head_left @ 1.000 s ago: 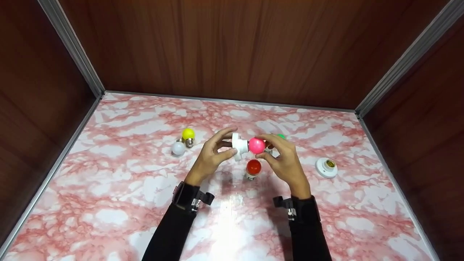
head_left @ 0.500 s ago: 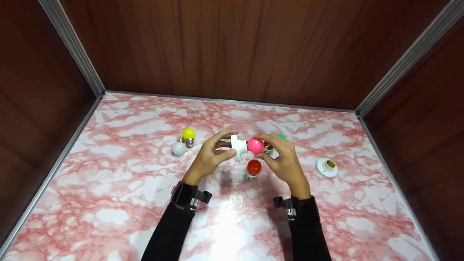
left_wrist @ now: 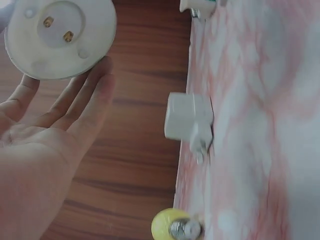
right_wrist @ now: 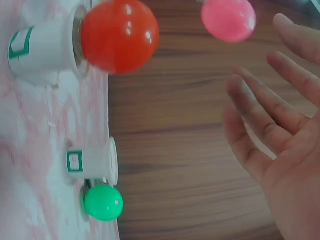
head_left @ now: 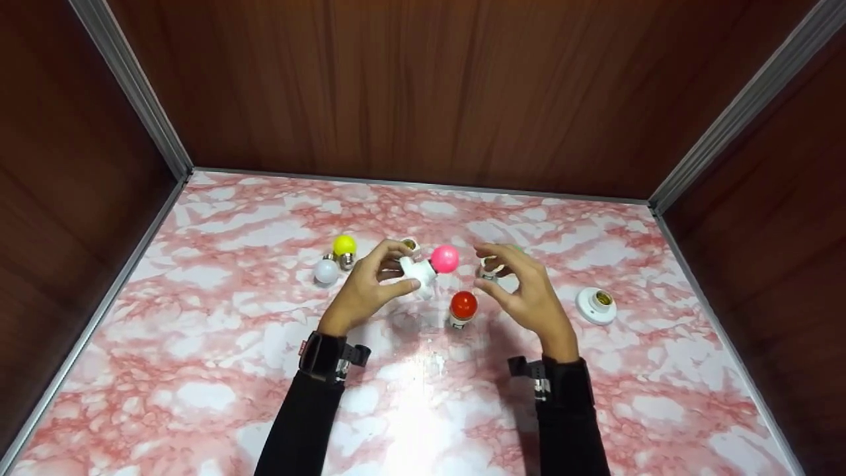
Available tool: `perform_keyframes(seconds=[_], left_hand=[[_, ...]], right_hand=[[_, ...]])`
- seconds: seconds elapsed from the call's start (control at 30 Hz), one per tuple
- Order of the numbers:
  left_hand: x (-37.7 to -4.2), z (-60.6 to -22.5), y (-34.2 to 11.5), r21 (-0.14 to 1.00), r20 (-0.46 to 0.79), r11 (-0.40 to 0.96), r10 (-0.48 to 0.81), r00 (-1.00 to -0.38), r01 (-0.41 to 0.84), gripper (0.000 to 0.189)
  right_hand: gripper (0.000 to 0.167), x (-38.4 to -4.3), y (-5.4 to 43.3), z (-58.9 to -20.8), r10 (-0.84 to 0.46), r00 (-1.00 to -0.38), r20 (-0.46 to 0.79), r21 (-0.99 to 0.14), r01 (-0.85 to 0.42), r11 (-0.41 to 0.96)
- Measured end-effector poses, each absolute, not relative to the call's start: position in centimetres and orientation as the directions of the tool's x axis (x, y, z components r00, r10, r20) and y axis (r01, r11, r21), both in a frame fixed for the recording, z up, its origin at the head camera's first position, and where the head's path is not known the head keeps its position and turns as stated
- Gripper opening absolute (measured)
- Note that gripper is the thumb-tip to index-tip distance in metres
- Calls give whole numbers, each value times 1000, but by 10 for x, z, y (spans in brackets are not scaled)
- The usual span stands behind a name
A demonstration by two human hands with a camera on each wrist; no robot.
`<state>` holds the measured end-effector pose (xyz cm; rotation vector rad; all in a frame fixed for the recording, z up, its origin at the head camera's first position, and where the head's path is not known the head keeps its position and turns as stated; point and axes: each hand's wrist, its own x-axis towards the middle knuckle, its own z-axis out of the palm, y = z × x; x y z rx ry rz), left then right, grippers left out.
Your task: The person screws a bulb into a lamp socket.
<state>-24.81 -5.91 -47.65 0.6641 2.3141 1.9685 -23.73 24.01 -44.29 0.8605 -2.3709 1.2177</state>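
Above the table, my left hand (head_left: pixel 362 291) grips a white lamp holder (head_left: pixel 419 272) by its round base, between thumb and fingers. A pink light bulb (head_left: pixel 445 258) sits in the holder's socket and points up to the right. The left wrist view shows the underside of the holder's base (left_wrist: pixel 60 37), with two brass-coloured screws. My right hand (head_left: pixel 522 291) hovers to the right of the pink bulb, apart from it, its fingers loosely bent around nothing. In the right wrist view a gap lies between its fingertips (right_wrist: pixel 239 85) and the pink bulb (right_wrist: pixel 229 19).
A red bulb (head_left: pixel 463 305) stands in a paper cup below the hands. A second cup (right_wrist: pixel 92 162) has a green bulb (right_wrist: pixel 103 202) beside it. Yellow (head_left: pixel 344 245) and white (head_left: pixel 326 270) bulbs lie left. Another lamp holder (head_left: pixel 596 305) sits right; a white socket (left_wrist: pixel 189 117) with prongs is behind my left hand.
My right hand has let go of the pink bulb and moved slightly right. My left hand has moved left and tilted the lamp holder, carrying the bulb with it.
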Motion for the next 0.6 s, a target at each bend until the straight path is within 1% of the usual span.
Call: perform_keyframes(seconds=[0.17,0.37,0.5,0.6], left_hand=[[-250,-482,-64,937,171,229,358,-918,264,49],[-249,-488,-67,915,49,355,371,-927,191,41],[-250,-491,-66,903,2,395,393,-920,171,39],[-251,-493,-64,887,-9,426,408,-913,181,37]], right_hand=[[50,-237,254,-442,-348,-818,459,-643,-576,505],[55,-239,270,-446,-363,-894,263,-699,-436,567],[57,-241,273,-451,-369,-917,152,-710,-361,605],[58,-242,273,-453,-369,-923,106,-719,-327,613]])
